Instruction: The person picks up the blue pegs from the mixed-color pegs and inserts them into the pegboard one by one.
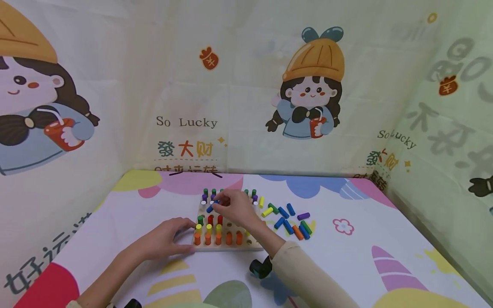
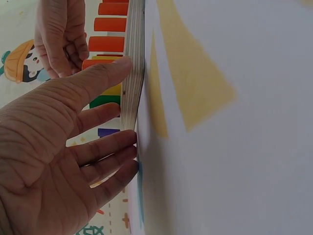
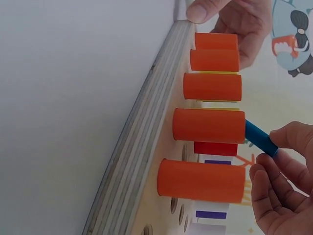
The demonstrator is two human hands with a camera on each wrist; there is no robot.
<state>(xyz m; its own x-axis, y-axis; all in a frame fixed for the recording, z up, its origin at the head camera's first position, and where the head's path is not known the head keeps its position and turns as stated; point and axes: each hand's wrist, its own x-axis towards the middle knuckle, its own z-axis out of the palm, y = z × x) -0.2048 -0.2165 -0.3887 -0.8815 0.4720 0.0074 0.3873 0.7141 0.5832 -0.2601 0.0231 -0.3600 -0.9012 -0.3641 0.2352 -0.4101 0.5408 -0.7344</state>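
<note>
In the head view a wooden pegboard [image 1: 227, 248] carries rows of upright pegs: orange in front, yellow behind, then green and red, with white, purple and green towards the back. My right hand [image 1: 236, 208] pinches a blue peg [image 3: 260, 138] between thumb and fingers. It holds the peg tilted over the board's left half, near the white pegs. My left hand [image 1: 166, 238] lies at the board's left side. In the left wrist view its thumb [image 2: 115, 71] touches the near edge, and the other fingers extend by the corner. The right palm partly hides the back rows.
Loose blue, green, yellow, orange and purple pegs [image 1: 290, 209] lie scattered right of the board. Printed cloth walls [image 1: 246, 149] rise behind and beside the patterned tabletop [image 1: 331, 265]. A black wrist device [image 1: 261, 268] shows below my right wrist.
</note>
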